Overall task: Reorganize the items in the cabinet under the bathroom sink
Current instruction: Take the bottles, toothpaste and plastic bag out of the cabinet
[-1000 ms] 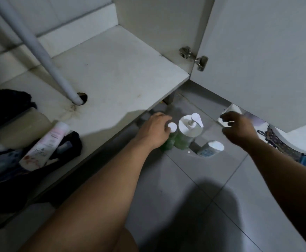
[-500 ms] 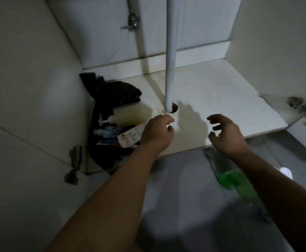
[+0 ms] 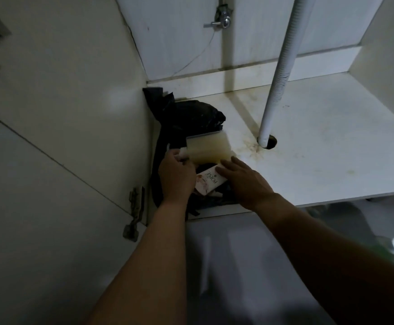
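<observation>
Now my left hand (image 3: 176, 177) grips the neck end of the pale bottle (image 3: 206, 147), fingers curled round it, because it lies on its side atop the black bag (image 3: 191, 118). Just right of that grip, my right hand (image 3: 243, 181) rests with straight fingers on the pink-and-white tube (image 3: 209, 181), steadying it. Both lie in the cabinet's left corner on the shelf (image 3: 332, 148).

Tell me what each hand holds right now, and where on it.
Left hand grips the pump end of the pale bottle. Right hand lies with straight fingers on the tube, gripping nothing.
</observation>
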